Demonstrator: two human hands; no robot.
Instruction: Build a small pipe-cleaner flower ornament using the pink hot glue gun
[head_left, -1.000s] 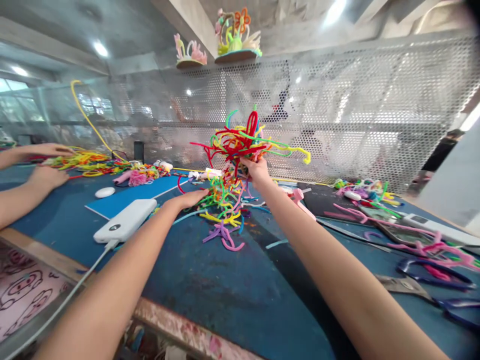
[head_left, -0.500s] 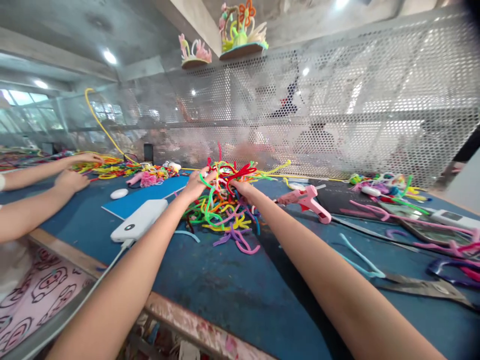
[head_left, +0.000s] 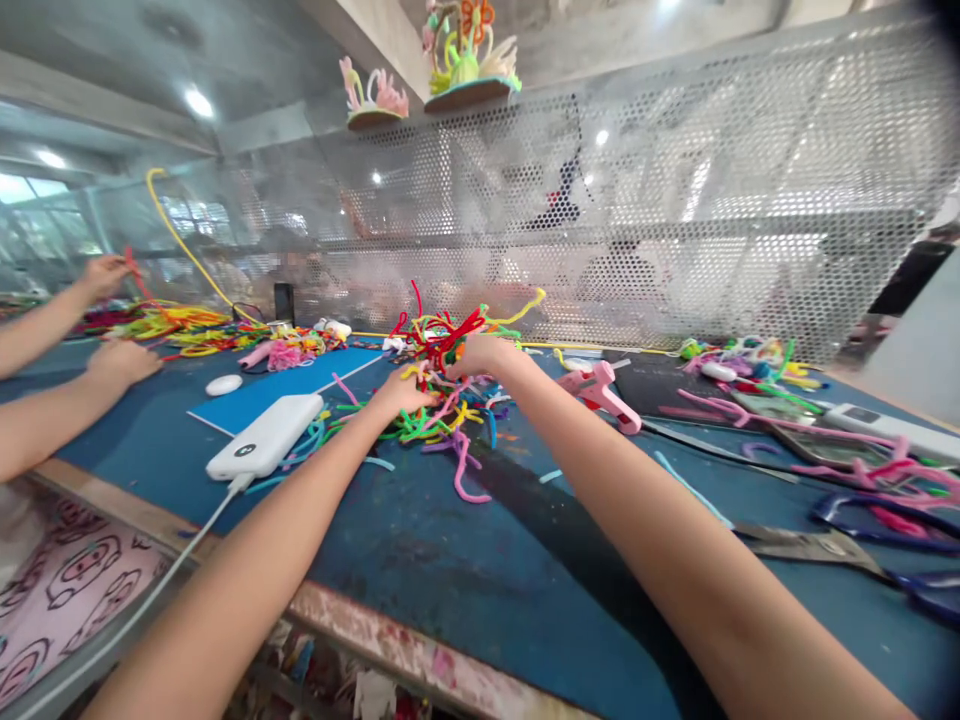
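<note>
A tangled heap of colourful pipe cleaners point(head_left: 448, 418) lies on the blue tabletop before me, red ones on top, with green, yellow, pink and purple strands below. My left hand point(head_left: 405, 392) is at the heap's near left side, fingers curled in among the strands and partly hidden. Just right of it, my right hand point(head_left: 484, 355) bends down over the top, its fingers closed around part of the bunch beneath the red strands. A yellow pipe cleaner point(head_left: 525, 308) sticks up behind it, and a pink one point(head_left: 471, 497) trails toward me.
A white power bank point(head_left: 264, 437) with a cable lies left, near a blue sheet point(head_left: 289, 388). To the right are a pink glue gun point(head_left: 609, 397), scissors point(head_left: 821, 545) and more pipe cleaners. A co-worker's hands point(head_left: 105, 277) are far left; a perforated metal panel point(head_left: 637, 220) stands behind.
My left hand has moved lower in the heap, and my right hand has shifted over its top. The heap's strands have shifted. The co-worker's far hand has risen with a red pipe cleaner.
</note>
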